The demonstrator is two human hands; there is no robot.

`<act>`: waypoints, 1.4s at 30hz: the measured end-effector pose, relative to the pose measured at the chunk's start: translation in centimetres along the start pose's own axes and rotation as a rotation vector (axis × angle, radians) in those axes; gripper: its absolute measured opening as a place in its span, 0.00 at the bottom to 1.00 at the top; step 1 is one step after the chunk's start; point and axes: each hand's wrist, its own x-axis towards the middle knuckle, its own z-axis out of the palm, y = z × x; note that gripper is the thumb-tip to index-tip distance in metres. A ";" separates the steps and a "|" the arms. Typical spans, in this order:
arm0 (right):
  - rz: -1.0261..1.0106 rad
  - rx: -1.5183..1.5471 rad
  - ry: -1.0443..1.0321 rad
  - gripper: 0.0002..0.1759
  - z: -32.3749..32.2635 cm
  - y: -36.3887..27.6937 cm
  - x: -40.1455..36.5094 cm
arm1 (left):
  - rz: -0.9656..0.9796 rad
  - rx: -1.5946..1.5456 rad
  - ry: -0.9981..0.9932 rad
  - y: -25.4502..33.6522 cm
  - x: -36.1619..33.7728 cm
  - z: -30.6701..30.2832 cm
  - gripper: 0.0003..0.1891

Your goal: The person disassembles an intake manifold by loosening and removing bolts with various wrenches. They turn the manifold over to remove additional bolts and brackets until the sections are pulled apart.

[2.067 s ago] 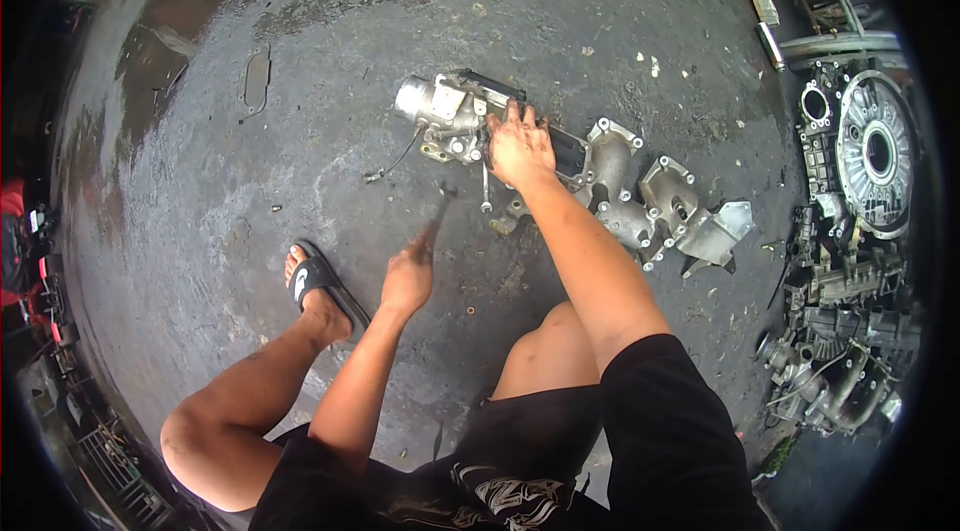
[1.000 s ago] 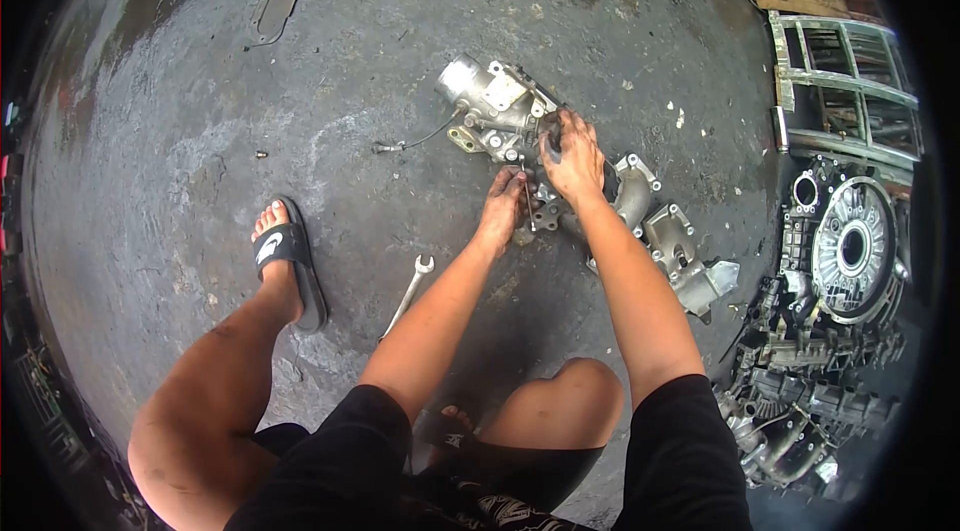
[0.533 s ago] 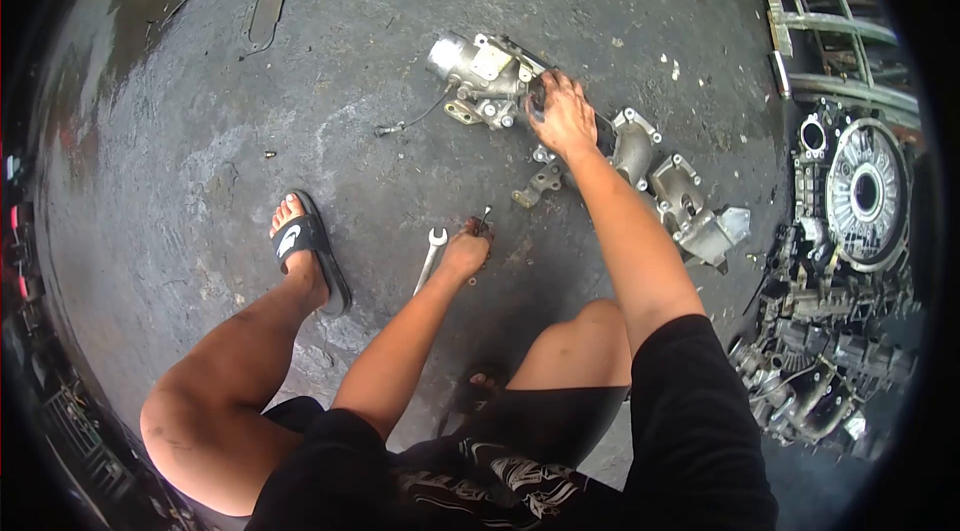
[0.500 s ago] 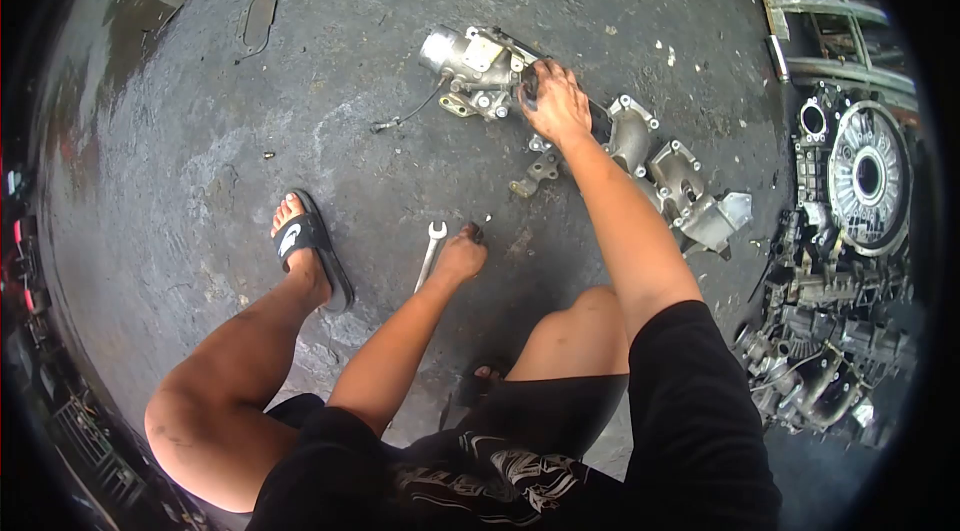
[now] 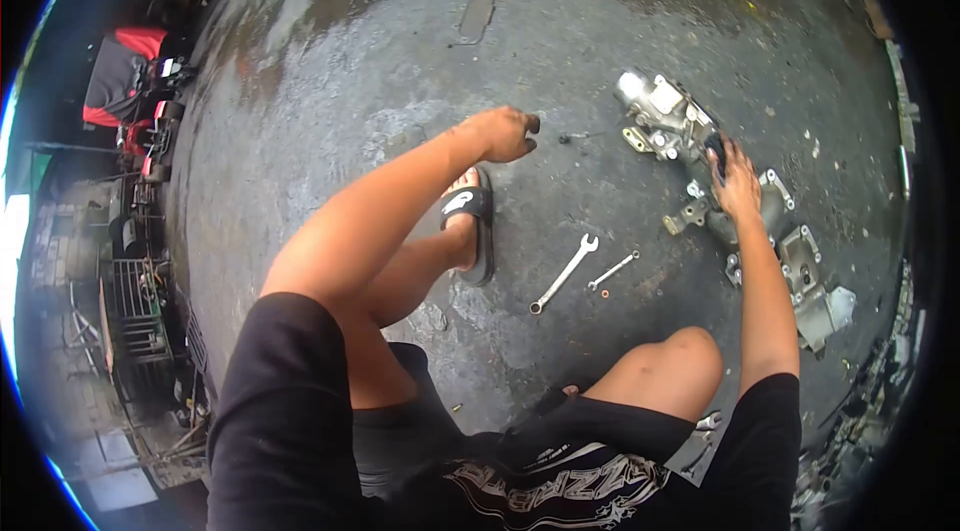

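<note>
Nearest, bent knees in black shorts, squatting on wet dark concrete (image 5: 330,81). Just under the left forearm, a foot in a black sandal (image 5: 478,221), planted flat, toes pointing toward the left hand. Between the two hands and nearer the body than either, a combination wrench (image 5: 563,274) lying loose on the ground, open end toward the hands. Beside it on the right hand's side, a long thin bolt (image 5: 612,271), apart from the wrench, with a small copper washer (image 5: 603,294) near its lower end. Left hand (image 5: 505,131) stretched well out from the body, fingers curled in, blackened tips close together; impossible to tell whether pinching anything small. Just right of those fingertips, a short cable end (image 5: 575,137) on the concrete, untouched. Right hand (image 5: 738,186) down on the aluminium manifold casting (image 5: 800,261), fingers closed over a black part (image 5: 712,146) on its top, gripping it. Just left of that wrist, a small loose bracket (image 5: 685,219) close against the casting. Beyond the right fingertips, the throttle-body end (image 5: 655,111) of the same casting, round mouth turned toward the left hand's side. Beside the right forearm, flanged runners trailing back toward the right knee. Farther out past the left hand, a flat oval metal plate (image 5: 476,19) on the ground. Far off to its left, something red and black (image 5: 120,81) at the floor's edge.
</note>
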 end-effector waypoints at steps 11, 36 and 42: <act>-0.013 0.038 0.019 0.33 0.4 0.4 0.3 | -0.243 -0.810 0.678 -7.2 -19.8 -8.7 0.16; -0.019 -0.037 0.052 0.38 1.5 1.9 0.7 | 0.066 -1.129 0.675 -0.5 -24.2 3.5 0.15; -0.035 -0.001 0.057 0.35 1.0 1.4 0.6 | 0.336 -1.105 0.397 -1.3 -21.1 2.9 0.26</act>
